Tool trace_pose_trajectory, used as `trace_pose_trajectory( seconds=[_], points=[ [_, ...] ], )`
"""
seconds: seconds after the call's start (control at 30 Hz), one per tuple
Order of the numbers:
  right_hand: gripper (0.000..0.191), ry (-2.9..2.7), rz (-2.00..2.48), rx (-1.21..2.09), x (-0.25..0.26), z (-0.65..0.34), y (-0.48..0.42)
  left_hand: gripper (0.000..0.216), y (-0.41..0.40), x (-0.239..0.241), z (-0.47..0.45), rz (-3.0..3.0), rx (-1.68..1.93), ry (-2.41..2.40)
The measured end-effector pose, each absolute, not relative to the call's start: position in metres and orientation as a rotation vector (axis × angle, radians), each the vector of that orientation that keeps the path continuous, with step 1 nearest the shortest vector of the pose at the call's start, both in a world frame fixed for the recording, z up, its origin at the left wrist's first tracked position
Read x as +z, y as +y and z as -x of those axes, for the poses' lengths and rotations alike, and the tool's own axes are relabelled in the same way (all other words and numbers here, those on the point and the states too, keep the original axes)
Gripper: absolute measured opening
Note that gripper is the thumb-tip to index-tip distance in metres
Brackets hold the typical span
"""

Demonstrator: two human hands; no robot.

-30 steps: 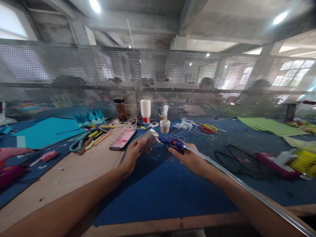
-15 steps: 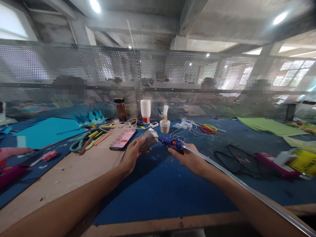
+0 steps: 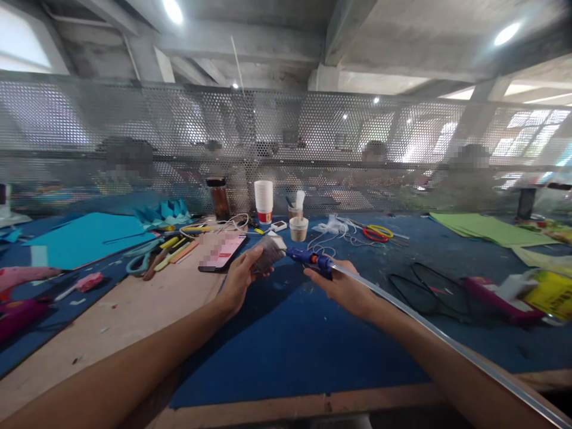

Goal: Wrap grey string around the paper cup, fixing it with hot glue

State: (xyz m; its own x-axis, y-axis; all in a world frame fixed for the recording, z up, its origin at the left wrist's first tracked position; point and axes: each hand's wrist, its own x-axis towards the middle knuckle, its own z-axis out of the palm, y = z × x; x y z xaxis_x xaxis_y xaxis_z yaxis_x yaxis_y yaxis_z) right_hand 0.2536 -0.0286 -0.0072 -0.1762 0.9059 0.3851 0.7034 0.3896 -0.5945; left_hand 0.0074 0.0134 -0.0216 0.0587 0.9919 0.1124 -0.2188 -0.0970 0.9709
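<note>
My left hand [image 3: 240, 279] is closed around a small grey-brown piece [image 3: 269, 253] held just above the blue table cover [image 3: 286, 351]. My right hand [image 3: 344, 287] grips a blue glue gun [image 3: 311, 258] whose nozzle points left at that piece, almost touching it. A long clear glue stick [image 3: 429, 333] runs back from the gun over my right forearm toward the lower right corner. A phone [image 3: 222, 252] lies just left of my left hand.
Scissors [image 3: 143, 257], pens and blue paper [image 3: 84, 238] lie at the left. A stack of paper cups [image 3: 263, 201], a dark bottle [image 3: 220, 198] and small cups [image 3: 298, 227] stand at the back. Red-yellow scissors [image 3: 375, 231], green paper [image 3: 487, 229] and people behind a perforated screen [image 3: 286, 149].
The grey-brown piece in my left hand has turned slightly and lifted a little toward the gun's nozzle. Both hands otherwise stay in place.
</note>
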Motion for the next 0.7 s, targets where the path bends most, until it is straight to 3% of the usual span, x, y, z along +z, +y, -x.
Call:
trace_pose_trajectory(
  seconds=[0.7],
  points=[
    [0.036, -1.940, 1.373, 0.374, -0.0088, -0.2537, -0.0283, 0.054, 0.0182, -0.0257, -0.0028, -1.118, 1.307, 0.894]
  ],
)
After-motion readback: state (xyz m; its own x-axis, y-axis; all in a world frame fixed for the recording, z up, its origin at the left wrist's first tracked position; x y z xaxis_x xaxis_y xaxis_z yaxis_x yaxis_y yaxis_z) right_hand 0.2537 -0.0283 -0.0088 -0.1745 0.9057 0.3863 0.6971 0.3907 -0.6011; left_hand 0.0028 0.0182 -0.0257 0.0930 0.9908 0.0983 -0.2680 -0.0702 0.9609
